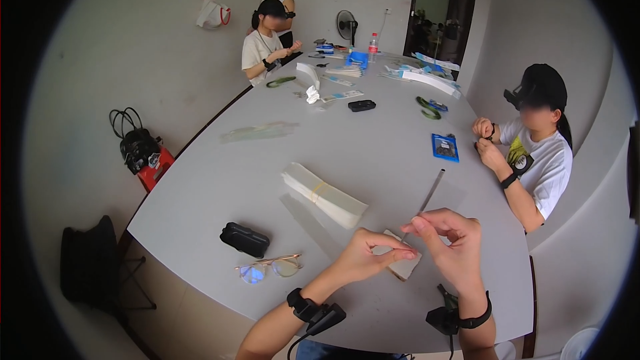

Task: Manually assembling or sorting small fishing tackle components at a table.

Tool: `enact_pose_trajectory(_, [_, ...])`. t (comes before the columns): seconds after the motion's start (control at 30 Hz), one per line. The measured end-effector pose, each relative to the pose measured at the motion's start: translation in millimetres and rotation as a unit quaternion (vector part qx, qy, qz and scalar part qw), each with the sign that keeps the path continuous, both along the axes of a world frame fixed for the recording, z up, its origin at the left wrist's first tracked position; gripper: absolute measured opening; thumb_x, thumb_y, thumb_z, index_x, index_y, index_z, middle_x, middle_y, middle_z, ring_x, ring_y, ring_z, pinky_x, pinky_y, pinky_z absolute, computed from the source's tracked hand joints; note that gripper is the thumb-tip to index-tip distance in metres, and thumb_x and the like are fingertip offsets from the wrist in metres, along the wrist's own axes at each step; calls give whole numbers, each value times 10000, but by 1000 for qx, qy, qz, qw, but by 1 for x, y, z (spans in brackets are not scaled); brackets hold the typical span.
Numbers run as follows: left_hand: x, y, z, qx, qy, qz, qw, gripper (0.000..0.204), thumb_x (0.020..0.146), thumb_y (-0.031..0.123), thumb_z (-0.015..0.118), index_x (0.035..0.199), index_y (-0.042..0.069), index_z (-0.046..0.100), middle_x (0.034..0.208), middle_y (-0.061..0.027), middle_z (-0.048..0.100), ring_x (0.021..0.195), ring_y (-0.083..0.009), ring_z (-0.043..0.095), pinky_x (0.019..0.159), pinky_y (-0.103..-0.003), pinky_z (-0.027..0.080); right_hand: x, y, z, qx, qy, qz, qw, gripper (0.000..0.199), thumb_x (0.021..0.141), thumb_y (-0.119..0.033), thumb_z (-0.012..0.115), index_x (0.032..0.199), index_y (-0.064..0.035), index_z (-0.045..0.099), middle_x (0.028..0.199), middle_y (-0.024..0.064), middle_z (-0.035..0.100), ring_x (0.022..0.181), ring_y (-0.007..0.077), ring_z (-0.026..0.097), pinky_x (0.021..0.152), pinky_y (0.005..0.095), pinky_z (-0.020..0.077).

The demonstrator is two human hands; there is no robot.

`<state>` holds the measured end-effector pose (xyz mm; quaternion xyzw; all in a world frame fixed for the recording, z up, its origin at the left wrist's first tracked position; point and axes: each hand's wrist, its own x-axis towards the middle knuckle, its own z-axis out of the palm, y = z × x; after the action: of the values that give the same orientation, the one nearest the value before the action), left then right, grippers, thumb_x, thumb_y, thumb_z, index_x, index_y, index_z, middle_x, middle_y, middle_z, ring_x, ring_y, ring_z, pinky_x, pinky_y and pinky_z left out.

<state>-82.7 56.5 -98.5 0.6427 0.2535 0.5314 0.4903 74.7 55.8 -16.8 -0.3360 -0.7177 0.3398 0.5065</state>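
Observation:
Just right of the middle, my right hand (450,240) pinches a thin dark stick (433,189) between thumb and fingertips. The stick slants up and away, and its far end is a darker, thicker tip. Its near end runs down towards my left hand (377,253), whose thumb and forefinger are pressed together. Whatever sits between those left fingertips is too small or hidden to make out. Beneath both hands lies a small whitish rectangular pad (403,268) with a brownish edge, partly covered by my fingers. Each of my wrists wears a black strapped device with a cable.
A banded bundle of clear plastic sleeves (323,195) lies ahead, left of my hands. Glasses (270,267) and a black case (245,239) rest nearer left. A blue packet (445,147) lies near a seated person (540,140) at right. Two more people are at the far left.

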Motion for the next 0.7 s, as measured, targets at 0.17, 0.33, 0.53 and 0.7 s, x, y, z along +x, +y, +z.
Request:
enact_pose_trajectory(0.17, [-4,1,3,-8,-6,30,1000,79,812,56,692,872,10,716,855,-70,709,805,-109,650,756,-246,501,-7,0,-3,-7,-20,23,1000,53,843,-20,634,853,31,645,789,100,700,716,149,683,675,259,543])
enact_pose_trajectory(0.33, [-11,0,1,-67,-120,23,990,144,835,74,679,958,0,695,931,-83,696,873,-109,638,781,-248,502,-23,4,-8,-1,-40,14,999,78,853,-49,631,855,28,644,748,110,688,719,162,688,666,265,540])
enact_pose_trajectory(0.53, [-59,-47,3,-63,33,277,958,276,908,120,583,1158,3,594,980,-94,686,917,-149,643,813,-270,489,-82,20,3,121,-218,-24,968,121,830,-117,646,807,2,636,687,152,661,679,292,681,600,328,531])
enact_pose_trajectory(0.7, [-106,-112,1,-63,67,339,936,284,914,62,516,1188,9,567,953,-95,690,868,-151,648,812,-278,486,-137,41,-26,211,-530,-52,819,83,800,-114,613,790,-47,662,769,105,668,811,294,669,645,397,517])
